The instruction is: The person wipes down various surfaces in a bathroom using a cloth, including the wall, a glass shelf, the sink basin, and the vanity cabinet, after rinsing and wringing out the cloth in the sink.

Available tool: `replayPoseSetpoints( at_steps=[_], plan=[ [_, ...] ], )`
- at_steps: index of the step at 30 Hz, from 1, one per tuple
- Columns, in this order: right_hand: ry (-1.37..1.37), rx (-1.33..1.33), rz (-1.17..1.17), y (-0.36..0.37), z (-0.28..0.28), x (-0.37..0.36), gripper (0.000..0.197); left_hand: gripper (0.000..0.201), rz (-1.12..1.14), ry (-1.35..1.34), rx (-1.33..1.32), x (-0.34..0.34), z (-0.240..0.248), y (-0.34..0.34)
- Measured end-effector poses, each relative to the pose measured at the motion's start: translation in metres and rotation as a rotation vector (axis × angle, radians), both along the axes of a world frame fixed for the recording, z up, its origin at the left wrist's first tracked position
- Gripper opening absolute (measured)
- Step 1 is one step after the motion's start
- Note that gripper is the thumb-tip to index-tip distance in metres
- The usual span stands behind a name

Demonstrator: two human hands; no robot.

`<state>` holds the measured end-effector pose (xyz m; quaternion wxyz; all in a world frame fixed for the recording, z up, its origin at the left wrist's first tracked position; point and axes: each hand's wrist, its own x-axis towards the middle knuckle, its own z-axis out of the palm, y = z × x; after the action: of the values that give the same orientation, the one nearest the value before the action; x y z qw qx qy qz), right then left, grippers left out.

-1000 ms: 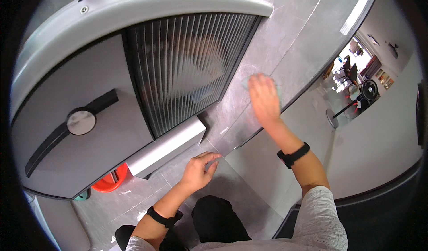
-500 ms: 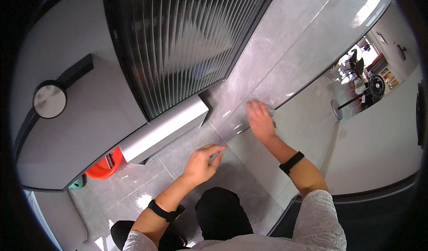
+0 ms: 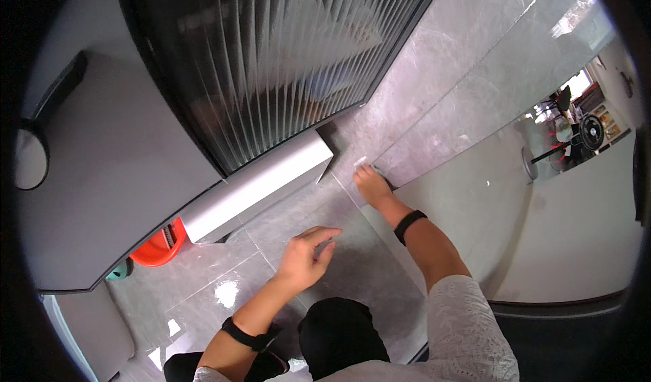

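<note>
My right hand (image 3: 371, 185) is closed, fingers bent down, at the edge of a glossy grey tiled surface (image 3: 441, 134). A small dark grey piece shows beside its fingers, mostly hidden, and I cannot make out what it is. Hovering over the grey tiled floor (image 3: 224, 267), my left hand (image 3: 303, 256) is empty, its fingers curved and the thumb apart. Both wrists wear black bands.
On the left stand a cabinet with a ribbed glass door (image 3: 285, 77) and a grey panel (image 3: 95, 178). A low white ledge (image 3: 264, 185) juts out below. An orange basin (image 3: 157, 250) sits beneath the panel. Far right, a black fan (image 3: 590, 132) shows.
My right hand has moved left and slightly down along the tiles, with its fingers more bent. The left hand stays nearly in place. The view has shifted, so the cabinet sits differently.
</note>
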<state>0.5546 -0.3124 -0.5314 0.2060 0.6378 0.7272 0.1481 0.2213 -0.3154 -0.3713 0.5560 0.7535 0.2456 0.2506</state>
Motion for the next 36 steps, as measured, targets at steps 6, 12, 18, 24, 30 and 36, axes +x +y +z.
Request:
replayPoseSetpoints(
  at_steps=[6,12,18,24,30,36],
  plan=[
    [-0.145,0.148,0.244,-0.019,0.103,-0.033,0.037,0.027,0.084,0.073,-0.008,-0.026,-0.018,0.007],
    [-0.343,0.091,0.118,-0.028,0.007,0.003,0.04,0.025,0.02,0.098,-0.058,-0.003,0.002,0.002],
    [-0.316,0.106,0.153,0.012,0.051,-0.048,0.043,0.025,0.093,0.109,-0.034,-0.04,-0.019,0.004],
    [-0.639,0.006,0.011,0.003,0.051,-0.034,0.042,0.025,0.018,0.089,-0.057,-0.017,-0.007,0.003],
    [-0.574,0.13,-0.104,0.026,0.066,-0.048,0.039,0.025,0.072,0.039,-0.072,-0.024,-0.021,0.004],
    [-0.393,0.265,-0.298,0.021,0.042,-0.041,0.039,0.025,0.102,-0.012,-0.111,-0.032,-0.022,0.004]
  ],
)
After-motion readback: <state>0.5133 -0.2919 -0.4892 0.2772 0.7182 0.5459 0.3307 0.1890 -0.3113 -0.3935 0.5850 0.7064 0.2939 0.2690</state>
